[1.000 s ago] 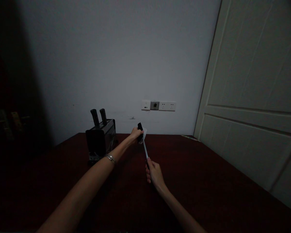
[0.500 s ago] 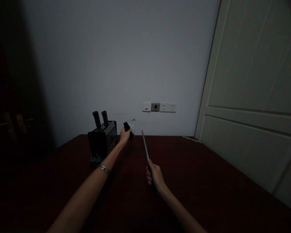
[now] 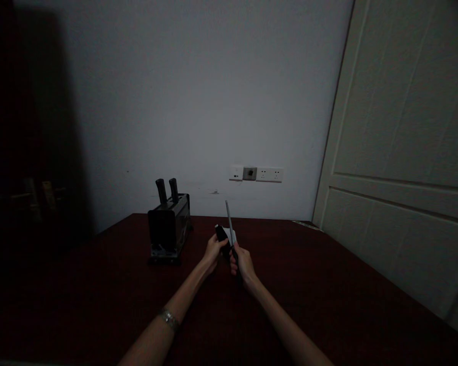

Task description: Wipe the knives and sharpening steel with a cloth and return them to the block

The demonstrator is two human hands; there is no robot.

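My right hand (image 3: 243,263) is closed round the dark handle of a thin metal rod (image 3: 229,222) that points up and away over the dark red table (image 3: 328,284). My left hand (image 3: 213,250), with a bracelet on its wrist, grips a small black object with a white cloth or paper (image 3: 224,235) and presses it against the base of the rod, right beside my right hand. The room is dim and the small object's shape is unclear.
A black knife block (image 3: 169,227) with two dark handles sticking up stands at the back left of the table. Wall sockets (image 3: 256,174) sit on the grey wall behind. A white panelled door (image 3: 400,152) fills the right side. Dark furniture stands at far left.
My left hand came back from near the knife block to the base of the rod, by my right hand. The rod now stands more upright and nearer to me.
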